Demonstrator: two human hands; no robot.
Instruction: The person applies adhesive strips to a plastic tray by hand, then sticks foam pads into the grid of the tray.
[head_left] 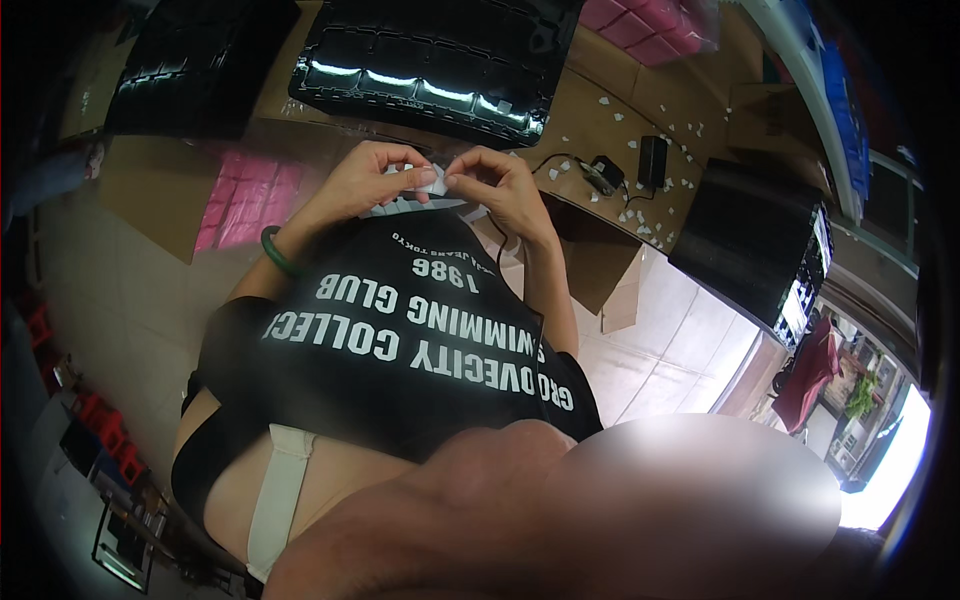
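My left hand [370, 183], with a green bangle on its wrist, pinches a small white piece [437, 186] in front of my chest. My right hand [510, 195] meets it from the other side, thumb and forefinger closed on the same piece. It looks thin, like a scrap of paper or a label, but its kind is too small to tell. Just beyond both hands stands a glossy black plastic crate [425, 95]. Something pale and striped lies below the fingers, mostly hidden by them and my black shirt.
Right of the crate, a cardboard surface [585, 110] bears scattered white scraps, a black block [652, 162] and a small corded device [603, 176]. Another black crate [740, 225] stands farther right. Pink packs [248, 200] fill a carton on the left; more pink packs [650, 28] lie at the back.
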